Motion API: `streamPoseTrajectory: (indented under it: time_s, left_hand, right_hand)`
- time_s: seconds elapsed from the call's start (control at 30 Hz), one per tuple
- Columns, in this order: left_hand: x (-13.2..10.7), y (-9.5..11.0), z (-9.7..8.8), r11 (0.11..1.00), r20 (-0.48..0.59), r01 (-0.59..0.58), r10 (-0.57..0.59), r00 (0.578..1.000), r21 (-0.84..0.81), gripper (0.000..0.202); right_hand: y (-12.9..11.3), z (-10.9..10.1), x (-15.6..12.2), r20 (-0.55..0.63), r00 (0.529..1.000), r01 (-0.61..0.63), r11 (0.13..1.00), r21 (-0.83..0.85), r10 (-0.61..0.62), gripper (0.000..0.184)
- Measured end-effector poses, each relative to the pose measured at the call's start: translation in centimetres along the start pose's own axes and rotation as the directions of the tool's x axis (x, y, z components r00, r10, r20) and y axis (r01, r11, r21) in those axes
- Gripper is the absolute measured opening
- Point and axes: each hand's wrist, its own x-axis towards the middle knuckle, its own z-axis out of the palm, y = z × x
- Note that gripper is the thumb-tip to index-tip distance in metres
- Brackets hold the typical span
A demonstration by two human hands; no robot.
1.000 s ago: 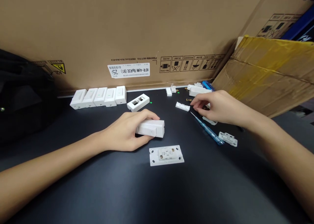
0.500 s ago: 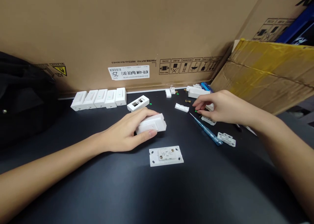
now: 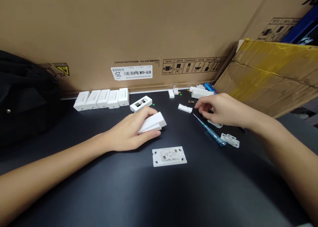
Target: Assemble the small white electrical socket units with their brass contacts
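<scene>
Left hand (image 3: 129, 131) closed around a white plastic switch block (image 3: 152, 123), well apart from right hand (image 3: 220, 109). Right hand open, holding nothing to see, low over a black tabletop (image 3: 223, 187). Thin blue see-through screwdriver (image 3: 208, 130) at seven o'clock from right hand. Flat white socket plate (image 3: 169, 156) at four o'clock from left hand. Row of five white box-shaped switches (image 3: 100, 99) at eleven o'clock.

Your camera sits on your head and faces forward and down, looking closely over your left hand (image 3: 129, 132) and right hand (image 3: 221, 109), across the dark surface (image 3: 223, 187) to the cardboard carton (image 3: 124, 28) along its far edge.
</scene>
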Motion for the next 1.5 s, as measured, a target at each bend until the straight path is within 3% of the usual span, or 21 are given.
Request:
streamPoseTrajectory:
  time_s: [0.13,0.33,0.53,0.77,0.93,1.0,1.1,1.2,1.4,1.5]
  left_hand:
    - [-0.2,-0.4,0.0,0.998,0.002,-0.043,0.043,0.999,0.036,0.035]
    - [-0.6,-0.9,0.4,0.994,-0.027,-0.094,0.096,0.995,0.053,0.063]
    - [-0.6,-0.7,0.3,0.996,0.046,-0.029,0.025,0.999,0.087,0.060]
    - [-0.7,-0.4,0.2,0.992,0.038,-0.068,0.064,0.997,0.110,0.061]
    - [-0.4,0.2,0.4,0.992,0.021,-0.098,0.096,0.995,0.078,0.054]
    - [-0.3,0.8,0.6,0.999,-0.013,-0.038,0.038,0.999,0.035,0.052]
    - [-0.3,1.8,1.1,0.992,-0.035,0.101,-0.104,0.994,-0.077,0.057]
    - [-0.5,2.3,1.6,0.985,-0.014,0.082,-0.085,0.996,-0.152,0.063]
    - [-0.6,2.2,1.3,0.972,0.019,-0.008,0.013,1.000,-0.233,0.076]
    - [-0.5,2.1,1.1,0.965,0.018,0.002,0.003,1.000,-0.261,0.075]
  right_hand:
    - [-0.1,-0.1,0.0,0.017,1.000,-0.011,1.000,-0.003,0.011,0.014]
    - [-0.1,-0.5,-0.2,0.040,0.998,-0.047,0.999,-0.023,0.048,0.015]
    - [0.0,-0.1,-0.1,0.020,0.997,-0.073,0.996,-0.054,0.074,0.014]
    - [-0.1,1.1,0.0,-0.139,0.985,-0.100,0.995,0.017,0.101,0.022]
    - [-3.5,0.4,-0.4,-0.263,0.964,0.008,0.976,0.217,0.051,0.022]
    - [-5.5,0.3,-0.6,-0.316,0.949,0.098,0.935,0.341,0.016,0.024]
    - [-8.4,0.6,-0.9,-0.371,0.928,0.277,0.733,0.622,-0.036,0.031]
    - [-10.1,1.2,-1.0,-0.352,0.935,0.313,0.584,0.749,-0.048,0.032]
    - [-10.5,1.9,-0.9,-0.344,0.939,0.294,0.567,0.770,-0.021,0.033]
    - [-10.4,1.8,-0.9,-0.328,0.945,0.278,0.532,0.800,0.000,0.036]
